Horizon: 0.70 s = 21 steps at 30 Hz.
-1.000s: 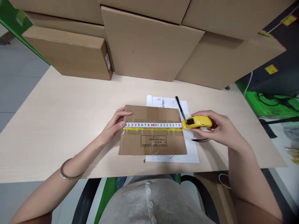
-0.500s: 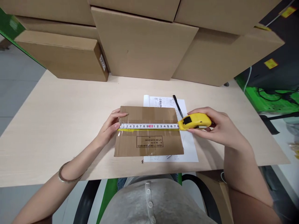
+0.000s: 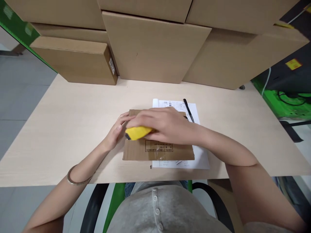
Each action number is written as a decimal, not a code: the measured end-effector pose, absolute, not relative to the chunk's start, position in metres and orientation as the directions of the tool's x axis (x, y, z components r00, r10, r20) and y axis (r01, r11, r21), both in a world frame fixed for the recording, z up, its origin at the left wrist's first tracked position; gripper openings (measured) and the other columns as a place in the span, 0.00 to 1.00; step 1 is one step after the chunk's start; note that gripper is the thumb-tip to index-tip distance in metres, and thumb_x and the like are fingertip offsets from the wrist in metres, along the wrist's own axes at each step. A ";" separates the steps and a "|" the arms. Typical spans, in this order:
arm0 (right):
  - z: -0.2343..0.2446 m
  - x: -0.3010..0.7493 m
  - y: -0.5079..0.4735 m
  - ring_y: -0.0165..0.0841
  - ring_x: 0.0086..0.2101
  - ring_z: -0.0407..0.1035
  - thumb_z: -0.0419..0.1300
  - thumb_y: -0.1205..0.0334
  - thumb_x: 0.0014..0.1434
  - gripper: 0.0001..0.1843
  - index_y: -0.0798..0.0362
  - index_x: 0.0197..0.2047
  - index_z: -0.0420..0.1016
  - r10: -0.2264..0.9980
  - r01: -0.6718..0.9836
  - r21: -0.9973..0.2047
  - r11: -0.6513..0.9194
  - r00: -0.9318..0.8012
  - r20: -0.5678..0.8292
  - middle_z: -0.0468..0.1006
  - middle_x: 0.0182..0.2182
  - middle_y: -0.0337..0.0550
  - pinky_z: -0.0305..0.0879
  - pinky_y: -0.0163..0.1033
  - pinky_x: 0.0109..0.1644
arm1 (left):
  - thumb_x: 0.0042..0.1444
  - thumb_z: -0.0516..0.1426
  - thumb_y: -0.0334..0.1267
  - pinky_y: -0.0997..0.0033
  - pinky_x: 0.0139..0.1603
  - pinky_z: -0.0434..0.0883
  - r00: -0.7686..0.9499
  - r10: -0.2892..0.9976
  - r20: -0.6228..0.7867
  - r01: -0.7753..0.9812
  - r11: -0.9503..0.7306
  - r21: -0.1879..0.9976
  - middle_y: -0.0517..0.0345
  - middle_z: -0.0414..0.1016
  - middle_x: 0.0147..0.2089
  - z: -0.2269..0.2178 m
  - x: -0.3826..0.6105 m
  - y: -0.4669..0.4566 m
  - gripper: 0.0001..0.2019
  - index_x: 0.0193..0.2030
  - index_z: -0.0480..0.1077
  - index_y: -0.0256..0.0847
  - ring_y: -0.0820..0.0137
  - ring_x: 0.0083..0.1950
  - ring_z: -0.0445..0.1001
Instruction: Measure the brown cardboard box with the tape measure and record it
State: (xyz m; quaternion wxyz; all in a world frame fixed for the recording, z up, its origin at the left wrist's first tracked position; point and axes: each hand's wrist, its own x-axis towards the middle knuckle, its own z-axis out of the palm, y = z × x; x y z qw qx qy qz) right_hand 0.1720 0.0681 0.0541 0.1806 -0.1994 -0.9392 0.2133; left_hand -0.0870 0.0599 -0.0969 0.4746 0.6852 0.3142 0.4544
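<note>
The yellow tape measure (image 3: 138,132) sits over the left end of the flat box (image 3: 159,149), and your right hand (image 3: 162,125) is wrapped around it. Your left hand (image 3: 116,133) rests its fingers on the box's left edge, holding nothing. Paper (image 3: 194,111) and a pen (image 3: 188,110) lie under and behind the box, on the table (image 3: 60,129).

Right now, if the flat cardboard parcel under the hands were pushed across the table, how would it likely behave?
The cardboard parcel lies flat and thin, so it would probably slide rather than tip. It rests partly on a paper sheet, which may drag along. Its glossy tape suggests a somewhat slick top.
</note>
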 end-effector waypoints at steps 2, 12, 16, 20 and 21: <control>0.062 0.200 0.064 0.34 0.49 0.73 0.61 0.65 0.66 0.12 0.45 0.52 0.72 0.418 0.198 -0.533 0.823 -0.846 0.331 0.81 0.52 0.40 0.65 0.41 0.50 | 0.70 0.48 0.54 0.35 0.77 0.44 0.476 0.813 0.335 0.204 -0.472 0.858 0.51 0.53 0.77 -0.074 -0.091 0.056 0.24 0.67 0.67 0.52 0.48 0.79 0.46; 0.077 0.257 0.020 0.34 0.37 0.67 0.66 0.65 0.58 0.09 0.47 0.42 0.74 0.404 0.351 -0.691 0.631 -0.910 -0.093 0.80 0.39 0.39 0.61 0.39 0.40 | 0.67 0.55 0.56 0.43 0.66 0.72 0.803 0.485 0.347 0.424 -0.874 0.239 0.30 0.69 0.67 0.015 -0.018 -0.012 0.28 0.59 0.67 0.31 0.45 0.73 0.64; 0.070 0.251 0.031 0.33 0.36 0.66 0.62 0.73 0.54 0.13 0.48 0.42 0.74 0.391 0.350 -0.666 0.658 -0.916 -0.095 0.79 0.38 0.39 0.60 0.38 0.39 | 0.70 0.53 0.50 0.48 0.62 0.77 0.802 0.481 0.355 0.449 -0.876 0.174 0.28 0.72 0.64 -0.002 -0.011 -0.013 0.18 0.48 0.69 0.34 0.48 0.68 0.71; 0.067 0.252 0.053 0.35 0.41 0.70 0.62 0.74 0.53 0.15 0.49 0.44 0.74 0.371 0.329 -0.689 0.646 -0.924 -0.093 0.77 0.42 0.43 0.64 0.39 0.43 | 0.69 0.55 0.33 0.47 0.61 0.76 0.838 0.421 0.347 0.418 -0.904 0.087 0.32 0.70 0.66 -0.009 -0.015 -0.011 0.12 0.58 0.68 0.38 0.47 0.70 0.69; 0.067 0.252 0.060 0.35 0.42 0.70 0.61 0.74 0.53 0.16 0.49 0.44 0.74 0.371 0.326 -0.699 0.636 -0.924 -0.094 0.77 0.43 0.43 0.65 0.39 0.44 | 0.67 0.55 0.28 0.47 0.61 0.76 0.850 0.405 0.336 0.413 -0.909 0.052 0.34 0.69 0.67 -0.008 -0.015 -0.012 0.20 0.64 0.65 0.44 0.46 0.70 0.69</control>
